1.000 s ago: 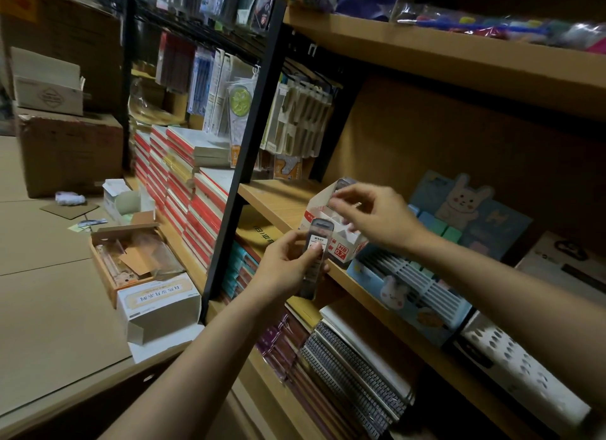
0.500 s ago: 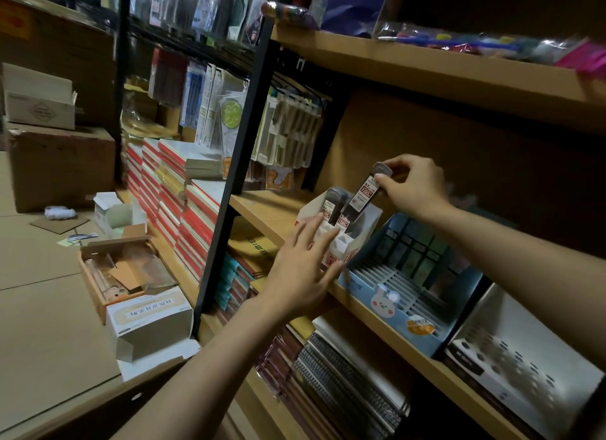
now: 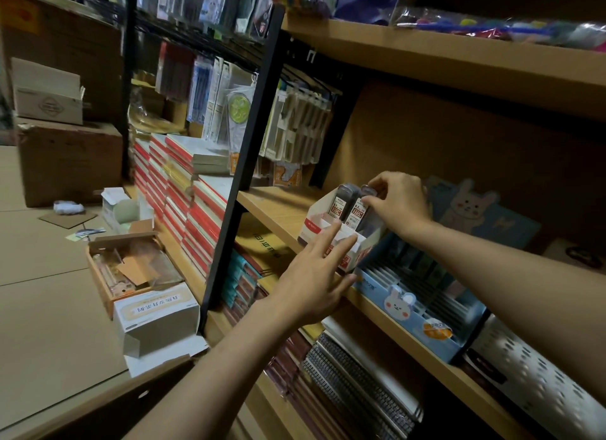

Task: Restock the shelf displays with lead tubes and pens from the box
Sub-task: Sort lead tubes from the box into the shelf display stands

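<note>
Right hand (image 3: 398, 198) reaches over the white display box (image 3: 341, 239) that sits on the wooden shelf (image 3: 272, 206), its fingertips pinching the top of a lead tube (image 3: 360, 206) standing upright in the box's back row. A second lead tube (image 3: 341, 202) stands just left of it in the same box, both showing red-and-white labels. Left hand (image 3: 311, 275) is in front of the box with fingers straight and spread, the fingertips touching its low front wall; whether the palm presses the shelf edge is hard to tell from this angle. Just right of the box, touching it, a blue rabbit-printed display tray (image 3: 423, 311) sits on the same shelf. Far left of the box, down on the floor, an open cardboard box (image 3: 108, 262) lies beside a white carton (image 3: 157, 315). Below the display box, spiral notebooks (image 3: 360, 384) are stacked on the lower shelf.
</note>
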`<state>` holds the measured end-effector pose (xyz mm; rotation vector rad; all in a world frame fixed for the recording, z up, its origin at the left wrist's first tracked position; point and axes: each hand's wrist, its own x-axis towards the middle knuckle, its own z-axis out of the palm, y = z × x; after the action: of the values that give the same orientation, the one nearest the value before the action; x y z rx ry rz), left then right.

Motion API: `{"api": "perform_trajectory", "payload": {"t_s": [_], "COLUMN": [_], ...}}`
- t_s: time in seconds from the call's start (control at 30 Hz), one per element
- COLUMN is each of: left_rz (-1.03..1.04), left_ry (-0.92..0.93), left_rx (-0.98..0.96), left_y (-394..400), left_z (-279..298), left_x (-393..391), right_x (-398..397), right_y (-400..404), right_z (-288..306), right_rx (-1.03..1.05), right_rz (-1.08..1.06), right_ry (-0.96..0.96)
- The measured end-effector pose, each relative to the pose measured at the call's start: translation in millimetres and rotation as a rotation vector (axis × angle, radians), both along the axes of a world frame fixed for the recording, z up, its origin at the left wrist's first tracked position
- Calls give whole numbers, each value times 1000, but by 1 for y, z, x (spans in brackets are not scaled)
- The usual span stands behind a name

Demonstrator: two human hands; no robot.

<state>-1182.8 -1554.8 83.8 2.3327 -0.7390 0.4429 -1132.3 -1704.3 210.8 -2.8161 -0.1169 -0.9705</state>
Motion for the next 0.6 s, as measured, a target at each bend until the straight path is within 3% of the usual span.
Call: {"api": "perform_trajectory", "payload": {"t_s": [0.2,0.33,0.47,0.6], "left_rz": [-75,-121,-45,4], "left_ry": [18,28,71,341], "left_rx": [-12,-121,-241,-214], "left_y": [5,16,34,68], "left_z": [0,2,-4,-43], "left_x": [-4,-20,-49,-88], "right_x": [-7,-43,-107,-168], "right_y": [-1,2,22,50], "right_z": [-3,1,-45,-116], "right_rx": [-112,213,516,458], "right_rz": [-61,73,307,532], "right_ry": [77,-86,-3,119]}}
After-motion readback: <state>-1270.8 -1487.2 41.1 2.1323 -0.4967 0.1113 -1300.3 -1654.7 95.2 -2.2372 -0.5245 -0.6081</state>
